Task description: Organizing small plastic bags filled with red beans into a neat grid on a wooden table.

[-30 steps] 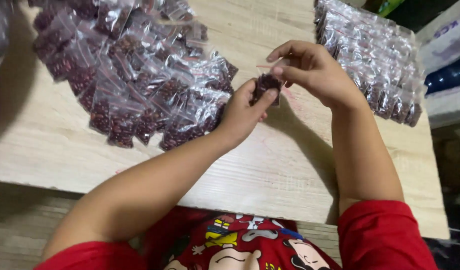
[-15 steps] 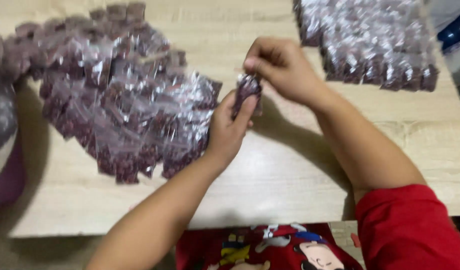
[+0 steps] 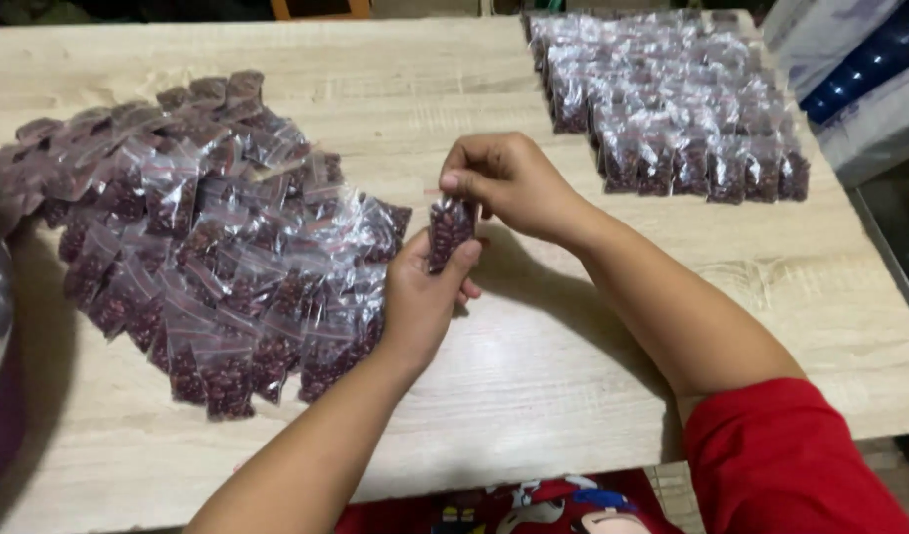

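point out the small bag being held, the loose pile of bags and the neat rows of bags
small bag (image 3: 449,229), head view, its bean-filled middle
loose pile (image 3: 217,257), head view, centre of the heap
neat rows (image 3: 672,99), head view, middle of the block

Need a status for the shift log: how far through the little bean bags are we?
Done: neat rows of bags cover the table's far right corner. In hand: one small bag of dark red beans, left hand holding its bottom, right hand pinching its top. Left: a loose heap of bags on the left, looking about as big as the rows. Roughly halfway, at a guess.
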